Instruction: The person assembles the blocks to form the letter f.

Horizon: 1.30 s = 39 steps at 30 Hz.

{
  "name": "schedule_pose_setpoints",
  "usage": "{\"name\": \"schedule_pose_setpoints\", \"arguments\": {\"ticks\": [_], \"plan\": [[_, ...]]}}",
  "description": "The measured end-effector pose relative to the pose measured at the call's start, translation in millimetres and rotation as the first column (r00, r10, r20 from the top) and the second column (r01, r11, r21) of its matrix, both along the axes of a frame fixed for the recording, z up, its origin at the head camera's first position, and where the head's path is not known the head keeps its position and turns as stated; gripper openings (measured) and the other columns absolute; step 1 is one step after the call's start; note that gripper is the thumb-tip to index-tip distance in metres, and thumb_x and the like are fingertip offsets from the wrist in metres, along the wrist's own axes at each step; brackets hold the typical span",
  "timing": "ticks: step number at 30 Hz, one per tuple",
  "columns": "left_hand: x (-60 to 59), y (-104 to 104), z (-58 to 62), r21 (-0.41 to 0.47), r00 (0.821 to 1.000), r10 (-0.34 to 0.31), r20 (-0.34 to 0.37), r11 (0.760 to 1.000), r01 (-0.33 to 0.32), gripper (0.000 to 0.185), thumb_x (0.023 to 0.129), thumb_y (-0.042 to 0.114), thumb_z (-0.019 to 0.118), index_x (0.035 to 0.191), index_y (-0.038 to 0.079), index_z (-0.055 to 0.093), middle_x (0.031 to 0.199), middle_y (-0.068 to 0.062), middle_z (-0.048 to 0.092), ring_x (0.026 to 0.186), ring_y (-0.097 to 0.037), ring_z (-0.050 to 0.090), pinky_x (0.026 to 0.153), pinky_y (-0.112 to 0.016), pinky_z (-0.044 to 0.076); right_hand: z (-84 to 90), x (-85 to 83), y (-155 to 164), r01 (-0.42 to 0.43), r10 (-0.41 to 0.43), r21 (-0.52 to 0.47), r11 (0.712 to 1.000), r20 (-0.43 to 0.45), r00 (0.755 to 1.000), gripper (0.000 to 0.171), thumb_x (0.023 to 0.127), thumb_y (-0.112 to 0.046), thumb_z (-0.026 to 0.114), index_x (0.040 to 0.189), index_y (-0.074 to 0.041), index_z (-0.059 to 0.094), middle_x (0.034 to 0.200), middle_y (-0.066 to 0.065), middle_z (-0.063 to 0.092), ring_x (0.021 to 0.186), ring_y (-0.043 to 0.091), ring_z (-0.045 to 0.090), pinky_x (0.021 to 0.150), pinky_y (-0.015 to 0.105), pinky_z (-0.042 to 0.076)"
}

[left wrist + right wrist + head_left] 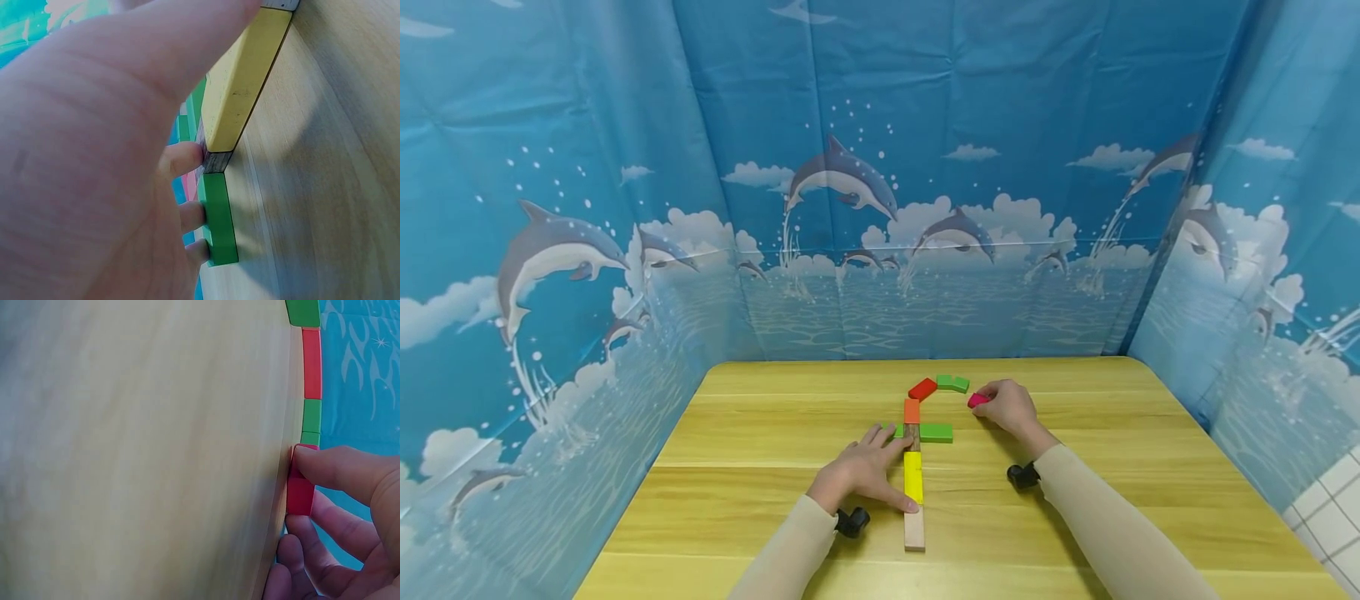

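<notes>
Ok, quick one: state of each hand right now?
Left hand: open, fingers straight, touching the yellow block and the green block.
Right hand: pinching a pink-red block on the table.

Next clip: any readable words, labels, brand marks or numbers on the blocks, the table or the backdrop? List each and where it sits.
None can be read in any view.
Coloured blocks, such as the yellow block and the pink block held by the right hand: plain painted faces, no print.
Wooden table: bare grain only.
Backdrop: dolphins, clouds and waves, no text.
</notes>
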<state>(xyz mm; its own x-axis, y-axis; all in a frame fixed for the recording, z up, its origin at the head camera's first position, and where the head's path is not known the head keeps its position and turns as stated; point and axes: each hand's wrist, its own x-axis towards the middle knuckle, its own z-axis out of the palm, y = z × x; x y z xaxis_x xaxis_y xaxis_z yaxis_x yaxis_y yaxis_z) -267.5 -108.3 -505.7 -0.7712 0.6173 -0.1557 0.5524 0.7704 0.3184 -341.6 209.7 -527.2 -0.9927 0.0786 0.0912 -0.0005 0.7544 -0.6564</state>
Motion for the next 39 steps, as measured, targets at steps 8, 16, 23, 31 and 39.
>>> {"name": "schedule_pose_setpoints", "arguments": {"ticks": [8, 16, 23, 31, 39], "plan": [[1.4, -0.3, 0.1, 0.003, 1.000, 0.002, 0.004, 1.000, -0.002, 0.110, 0.071, 0.075, 0.075, 0.160, 0.030, 0.029, 0.168, -0.006, 0.015, 0.153, -0.033, 0.012, 0.114, -0.063, 0.024, 1.9, -0.4, -0.8, 0.020, -0.020, -0.019, 1.000, -0.004, 1.000, 0.031, 0.084, -0.019, 0.083, 0.111, -0.004, 0.076, 0.104, 0.012, 0.071, 0.091, 0.028, 0.063, 0.075, 0.042, 0.053], [2.1, -2.6, -1.0, 0.019, 1.000, -0.002, 0.015, 1.000, 0.001, 0.110, 0.072, 0.074, 0.075, 0.161, 0.030, 0.027, 0.168, -0.006, 0.013, 0.153, -0.033, 0.010, 0.115, -0.063, 0.023, 3.8, -4.2, -3.5, 0.043, -0.043, -0.015, 0.999, 0.007, 0.999, 0.033, 0.086, -0.024, 0.082, 0.112, -0.004, 0.075, 0.109, 0.014, 0.070, 0.096, 0.032, 0.063, 0.078, 0.045, 0.053], [1.5, -4.0, -2.6, 0.042, 1.000, -0.018, 0.021, 0.999, 0.017, 0.108, 0.074, 0.072, 0.075, 0.161, 0.029, 0.027, 0.168, -0.007, 0.012, 0.153, -0.034, 0.009, 0.114, -0.064, 0.023, 5.6, -7.0, -6.6, 0.087, -0.087, 0.009, 0.996, 0.030, 0.996, 0.036, 0.086, -0.027, 0.082, 0.114, -0.007, 0.075, 0.110, 0.014, 0.070, 0.097, 0.032, 0.062, 0.077, 0.044, 0.051], [1.9, -2.4, -5.0, 0.055, 1.000, -0.018, 0.017, 0.998, 0.017, 0.109, 0.074, 0.072, 0.075, 0.161, 0.029, 0.026, 0.168, -0.008, 0.011, 0.153, -0.034, 0.007, 0.115, -0.064, 0.022, 3.8, -10.5, -6.2, 0.111, -0.113, 0.037, 0.993, 0.040, 0.993, 0.044, 0.085, -0.032, 0.082, 0.121, -0.009, 0.071, 0.110, 0.014, 0.070, 0.095, 0.032, 0.063, 0.072, 0.043, 0.049], [3.2, -2.6, -7.3, 0.061, 1.000, -0.008, -0.002, 0.998, 0.008, 0.110, 0.073, 0.073, 0.075, 0.161, 0.029, 0.026, 0.168, -0.008, 0.012, 0.153, -0.033, 0.007, 0.114, -0.064, 0.022, 0.7, -11.6, -6.1, 0.109, -0.110, 0.049, 0.993, 0.027, 0.994, 0.048, 0.084, -0.035, 0.082, 0.124, -0.010, 0.070, 0.112, 0.014, 0.070, 0.094, 0.030, 0.063, 0.069, 0.041, 0.048]]}}
